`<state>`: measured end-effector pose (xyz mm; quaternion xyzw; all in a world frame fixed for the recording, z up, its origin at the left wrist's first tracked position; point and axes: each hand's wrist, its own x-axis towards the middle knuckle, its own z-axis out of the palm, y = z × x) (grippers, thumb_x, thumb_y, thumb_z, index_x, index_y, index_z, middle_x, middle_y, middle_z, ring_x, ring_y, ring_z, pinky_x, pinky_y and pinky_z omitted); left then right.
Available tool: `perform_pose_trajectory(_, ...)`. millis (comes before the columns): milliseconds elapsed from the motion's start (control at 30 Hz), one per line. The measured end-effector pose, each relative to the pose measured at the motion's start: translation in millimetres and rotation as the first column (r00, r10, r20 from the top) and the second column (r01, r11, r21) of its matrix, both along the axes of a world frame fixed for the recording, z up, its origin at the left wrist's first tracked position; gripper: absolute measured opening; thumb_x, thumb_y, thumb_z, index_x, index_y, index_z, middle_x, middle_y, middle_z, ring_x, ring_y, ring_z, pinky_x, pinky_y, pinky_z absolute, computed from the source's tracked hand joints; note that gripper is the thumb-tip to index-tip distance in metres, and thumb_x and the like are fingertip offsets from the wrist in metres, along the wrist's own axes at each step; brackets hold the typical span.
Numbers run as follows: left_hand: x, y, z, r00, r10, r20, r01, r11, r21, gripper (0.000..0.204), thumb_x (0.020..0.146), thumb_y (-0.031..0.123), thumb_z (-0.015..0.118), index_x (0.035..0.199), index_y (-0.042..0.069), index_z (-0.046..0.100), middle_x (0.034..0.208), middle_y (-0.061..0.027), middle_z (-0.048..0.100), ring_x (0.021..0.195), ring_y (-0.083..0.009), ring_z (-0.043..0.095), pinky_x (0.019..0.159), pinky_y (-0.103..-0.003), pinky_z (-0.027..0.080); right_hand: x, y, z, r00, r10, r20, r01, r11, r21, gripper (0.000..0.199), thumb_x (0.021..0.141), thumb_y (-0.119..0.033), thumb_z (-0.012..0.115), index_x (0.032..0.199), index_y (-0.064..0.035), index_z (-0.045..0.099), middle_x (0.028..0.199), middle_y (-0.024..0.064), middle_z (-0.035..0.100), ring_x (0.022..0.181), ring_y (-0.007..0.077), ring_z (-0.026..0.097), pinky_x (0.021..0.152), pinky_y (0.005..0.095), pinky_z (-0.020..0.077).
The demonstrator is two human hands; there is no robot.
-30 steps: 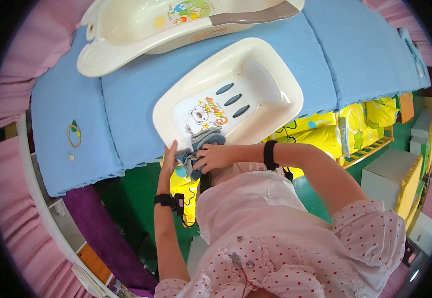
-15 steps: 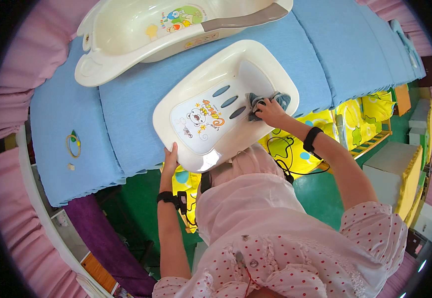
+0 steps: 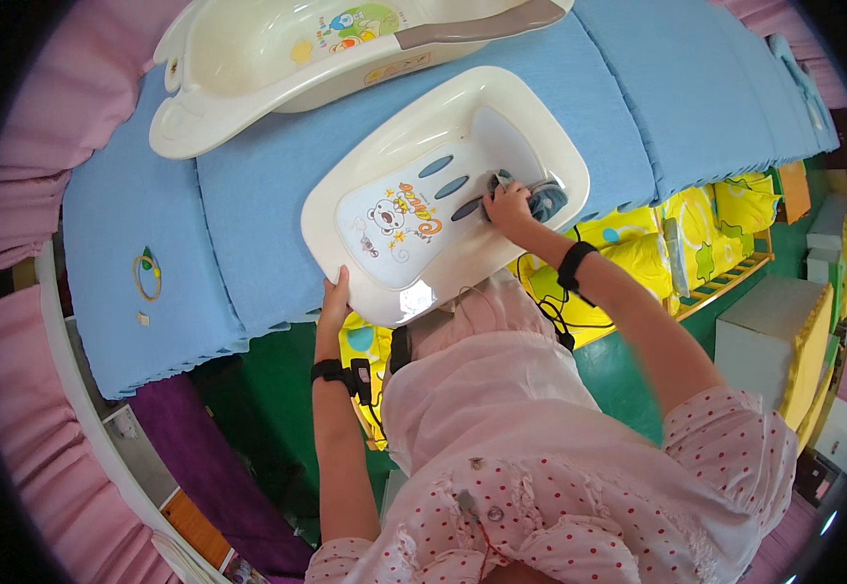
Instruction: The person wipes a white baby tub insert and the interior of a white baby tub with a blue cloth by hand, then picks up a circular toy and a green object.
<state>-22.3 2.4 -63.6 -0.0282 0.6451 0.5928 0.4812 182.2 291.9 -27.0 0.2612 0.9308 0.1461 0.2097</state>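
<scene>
A cream plastic baby bath [image 3: 345,209] with a cartoon bear on its floor is tipped toward me at the near edge of the blue-covered table. My left hand [image 3: 337,294] grips its near left rim, thumb over the edge and the other fingers hidden beneath. Inside the bath, my right hand [image 3: 508,206] is closed on a dark grey-blue cloth [image 3: 546,200] and presses it against the bath floor, just right of the oval grey pads [image 3: 451,187].
A larger cream baby bath [image 3: 219,122] with a grey-brown edge stands behind. On the table's left lies a yellow-green ring [image 3: 147,274]. Yellow patterned bedding on small wooden beds [image 3: 710,234] sits to the right, near grey cabinets [image 3: 769,321]. A black cable [image 3: 552,313] hangs by my waist.
My right hand has shifted slightly left and down inside the bath with the cloth. The left hand keeps its hold on the rim.
</scene>
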Motion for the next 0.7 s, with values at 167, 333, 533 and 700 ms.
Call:
perform_pose_trajectory(167,4,10,3,0.996,-0.053,-0.066,0.054,0.998,0.014,0.067,0.082,0.037,0.052,0.125,-0.001,0.018,0.114,-0.0203,0.041,0.093,-0.0283,0.052,0.069,-0.040,0.049,-5,6,10,0.984,-0.160,0.078,0.164,0.985,-0.051,0.025,0.077,-0.017,0.047,0.095,-0.0088,0.062,0.099,0.0186,0.055,0.091,0.0399,0.051,0.068,0.0515,0.0431)
perform_pose_trajectory(333,-7,-7,-25,0.971,-0.170,-0.166,0.156,0.983,-0.096,0.068,0.082,0.039,0.049,0.127,-0.001,0.017,0.116,-0.0207,0.040,0.095,-0.0283,0.051,0.071,-0.038,0.048,-10,1,43,0.971,0.099,0.218,0.018,0.877,-0.480,0.024,0.079,-0.018,0.047,0.095,-0.0098,0.062,0.104,0.0076,0.058,0.094,0.0284,0.056,0.070,0.0536,0.0429)
perform_pose_trajectory(533,-7,1,-25,0.979,-0.189,-0.079,0.179,0.977,-0.115,0.064,0.085,0.041,0.044,0.128,0.007,0.011,0.120,-0.0163,0.037,0.102,-0.0280,0.048,0.078,-0.042,0.046,-34,-38,34,0.865,0.502,-0.022,-0.357,0.583,-0.730,0.021,0.074,-0.023,0.052,0.093,-0.0214,0.058,0.083,0.0059,0.061,0.080,0.0248,0.059,0.060,0.0383,0.0472)
perform_pose_trajectory(700,-9,-20,-15,0.986,-0.157,-0.059,0.145,0.976,-0.163,0.067,0.084,0.045,0.042,0.128,0.004,0.013,0.118,-0.0175,0.038,0.100,-0.0265,0.048,0.076,-0.038,0.046,-78,-68,56,0.892,0.328,-0.312,-0.416,0.320,-0.851,0.027,0.079,-0.026,0.048,0.102,-0.0128,0.052,0.094,0.0131,0.057,0.089,0.0302,0.054,0.074,0.0410,0.0430)
